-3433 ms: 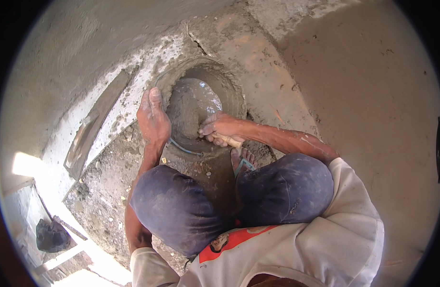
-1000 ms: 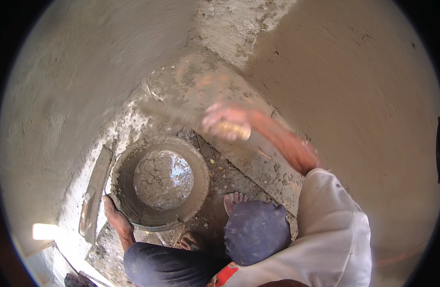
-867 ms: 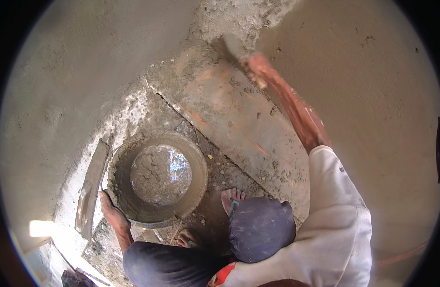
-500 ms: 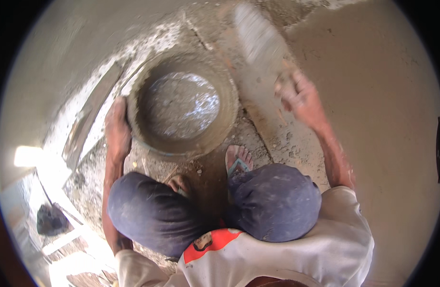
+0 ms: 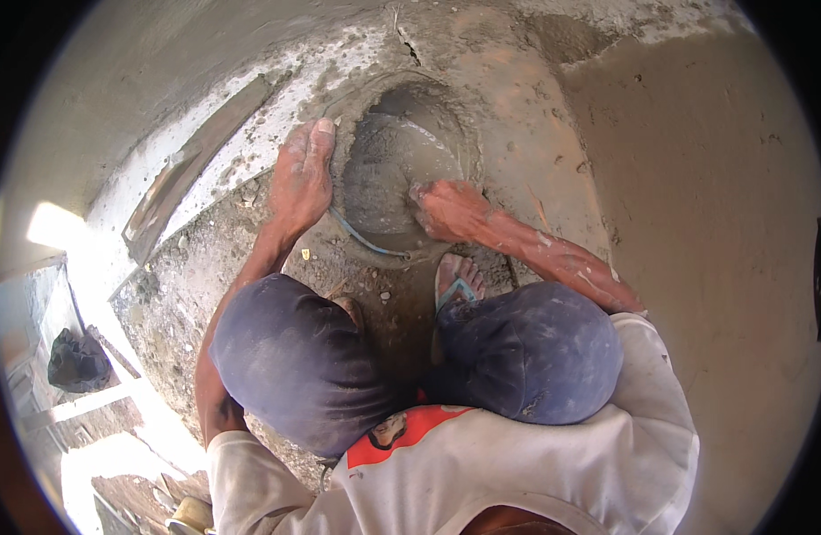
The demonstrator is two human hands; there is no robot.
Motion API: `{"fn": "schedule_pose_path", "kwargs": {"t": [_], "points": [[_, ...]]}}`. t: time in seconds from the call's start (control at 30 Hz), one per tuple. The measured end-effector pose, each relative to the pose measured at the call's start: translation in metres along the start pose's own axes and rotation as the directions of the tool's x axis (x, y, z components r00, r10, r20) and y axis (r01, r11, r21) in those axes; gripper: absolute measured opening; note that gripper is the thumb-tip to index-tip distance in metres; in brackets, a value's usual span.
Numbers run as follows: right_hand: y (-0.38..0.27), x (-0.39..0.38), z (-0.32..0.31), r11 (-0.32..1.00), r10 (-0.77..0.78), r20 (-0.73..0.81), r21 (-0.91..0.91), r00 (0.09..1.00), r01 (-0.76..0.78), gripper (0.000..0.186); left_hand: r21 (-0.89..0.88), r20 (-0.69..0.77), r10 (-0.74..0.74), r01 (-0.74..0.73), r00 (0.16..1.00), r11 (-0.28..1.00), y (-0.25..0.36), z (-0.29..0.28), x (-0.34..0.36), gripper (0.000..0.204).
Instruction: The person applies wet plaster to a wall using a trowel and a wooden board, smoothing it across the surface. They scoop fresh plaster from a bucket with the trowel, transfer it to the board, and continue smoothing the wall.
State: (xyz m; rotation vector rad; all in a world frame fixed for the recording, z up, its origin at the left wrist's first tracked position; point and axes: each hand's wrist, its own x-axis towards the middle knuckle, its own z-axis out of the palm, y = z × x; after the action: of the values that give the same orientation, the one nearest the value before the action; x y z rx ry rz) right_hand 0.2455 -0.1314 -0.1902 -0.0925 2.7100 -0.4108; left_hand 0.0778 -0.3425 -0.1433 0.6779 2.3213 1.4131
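Observation:
A mortar-caked bucket (image 5: 471,147) is tipped on the ground in front of my feet, with wet grey mortar (image 5: 435,162) inside. My left hand (image 5: 305,174) grips its left rim, fingers closed at the edge. Inside the bucket's mouth, my right hand (image 5: 450,210) is closed around the handle of a trowel. The trowel's blade (image 5: 375,178) lies against the mortar, coated so much that its edges are hard to make out. The handle is mostly hidden by my fist.
A wooden board (image 5: 183,183) lies along the wall base at the left. Smooth, freshly plastered surface (image 5: 696,196) spreads on the right. My sandalled foot (image 5: 459,278) is close to the bucket. A black bag-like object (image 5: 78,361) sits at the far left.
My right hand has brought the trowel from the far right down and left into the bucket. My left hand has moved up and right, and the bucket has tipped and shifted right.

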Motion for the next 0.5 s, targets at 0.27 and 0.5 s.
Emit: {"fn": "schedule_pose_path", "kwargs": {"t": [0.27,0.5], "points": [[-0.003,-0.023,-0.025,0.887,0.019,0.050,0.460,0.999,-0.039,0.042,-0.070,-0.104,-0.088,0.081,0.991,0.994,-0.010,-0.006,0.000,0.065],[0.006,-0.033,-0.044,0.860,-0.004,-0.059,0.508,0.998,0.034,0.040,-0.061,-0.163,-0.124,0.116,0.979,0.991,-0.062,-0.039,0.022,0.058]]}}
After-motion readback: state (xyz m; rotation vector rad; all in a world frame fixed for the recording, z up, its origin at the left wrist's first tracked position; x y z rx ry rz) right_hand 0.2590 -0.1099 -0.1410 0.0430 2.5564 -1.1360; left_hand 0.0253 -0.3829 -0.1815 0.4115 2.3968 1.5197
